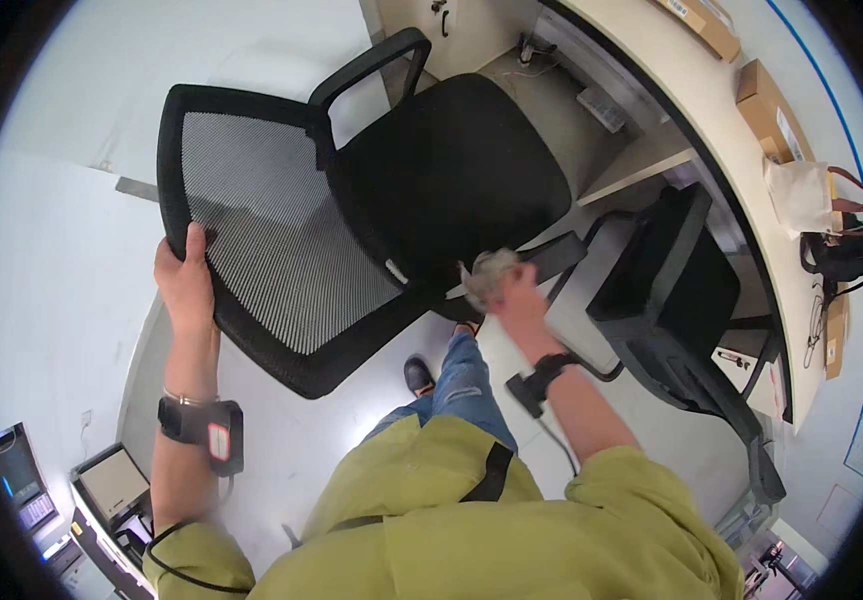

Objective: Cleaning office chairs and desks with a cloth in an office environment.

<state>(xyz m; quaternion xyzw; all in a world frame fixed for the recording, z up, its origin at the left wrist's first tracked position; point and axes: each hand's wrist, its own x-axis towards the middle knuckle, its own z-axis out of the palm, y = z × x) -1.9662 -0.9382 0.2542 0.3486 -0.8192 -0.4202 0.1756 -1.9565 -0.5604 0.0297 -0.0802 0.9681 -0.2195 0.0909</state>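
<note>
A black office chair with a grey mesh backrest stands in front of me, its back turned toward my left. My left hand grips the outer edge of the backrest frame, thumb on the near face. My right hand is closed on a crumpled greyish cloth, held at the inner end of the near armrest. Motion blurs the fingers and cloth a little. The far armrest rises beyond the seat.
A second black chair stands at right, beside a long pale desk. Cardboard boxes, a white tote bag and a black bag lie on the desk. A white wall runs along the left. Screens show at lower left.
</note>
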